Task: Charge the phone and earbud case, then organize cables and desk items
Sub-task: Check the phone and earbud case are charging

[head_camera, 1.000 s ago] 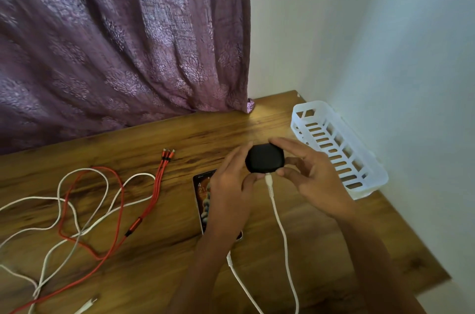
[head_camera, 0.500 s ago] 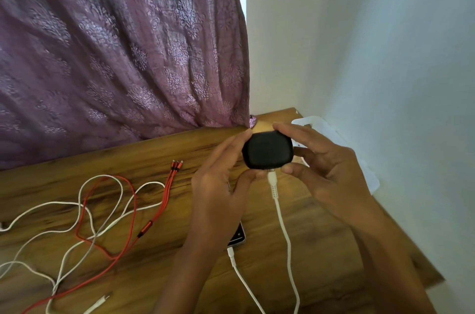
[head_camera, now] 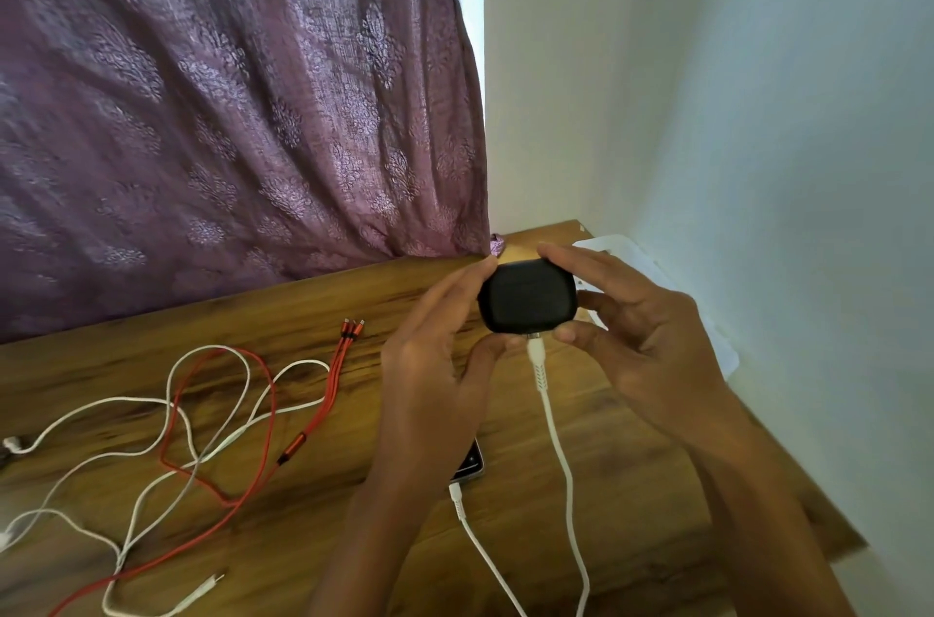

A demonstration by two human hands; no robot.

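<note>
**Head view.** Earbud case (head_camera: 528,295), black and rounded, held clear of the desk (head_camera: 303,540) between both hands. Left hand (head_camera: 434,363) pinches its left end, forefinger on the upper edge and thumb under the lower edge. Right hand (head_camera: 642,328) pinches the right end likewise, its other fingers loosely curled behind the case.

**Hidden or unclear.**
- The case's far face and both ends are covered by fingertips.
- The phone (head_camera: 471,465), below the grip, shows one corner beside the left forearm; the rest lies under that arm.
- The basket (head_camera: 606,243), white, just behind and right of the grip, is blurred and largely masked by the right hand; its contents cannot be told.
- The white cable (head_camera: 558,444) hangs straight down from the grip, its metal tip meeting the case's lower edge. Whether it is fully seated cannot be made out. Its lower run leaves the frame.

**Count.**
- Two hands, one case, one phone.
- Two white cables below the grip; the second white cable (head_camera: 457,502) is plugged into the phone's visible corner.
- One red cable (head_camera: 328,386), well left of the grip, ending in three connector heads (head_camera: 354,325).
- Loose white cables (head_camera: 116,401) tangled with the red one, cut off by the left edge; their number cannot be told.

Curtain (head_camera: 227,111) behind and left of the grip; wall (head_camera: 758,111) to its right.
</note>
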